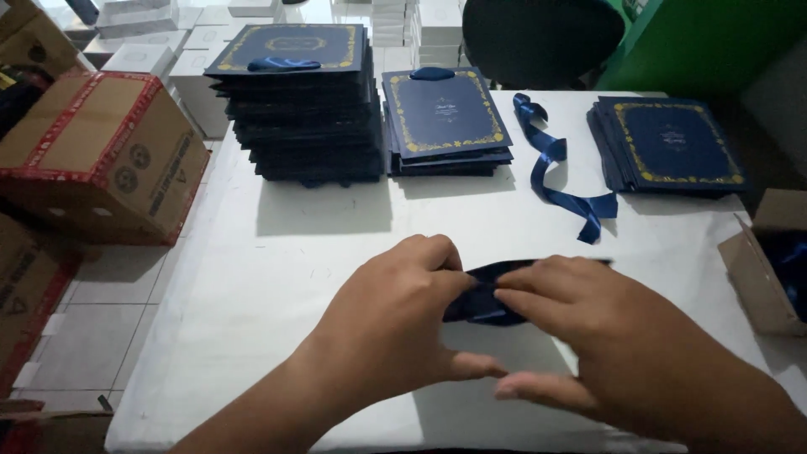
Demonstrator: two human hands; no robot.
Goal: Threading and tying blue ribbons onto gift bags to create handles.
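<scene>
On the table (277, 261) — both hands pinch a ribbon (483, 296).

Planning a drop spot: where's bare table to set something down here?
Widest bare patch: white table left of the left hand, below the tall card stack. Smaller gaps sit between the low stack and the hands, and between the loose ribbon and the small open box. The back edge is crowded; both hands pinch dark ribbon.
</scene>
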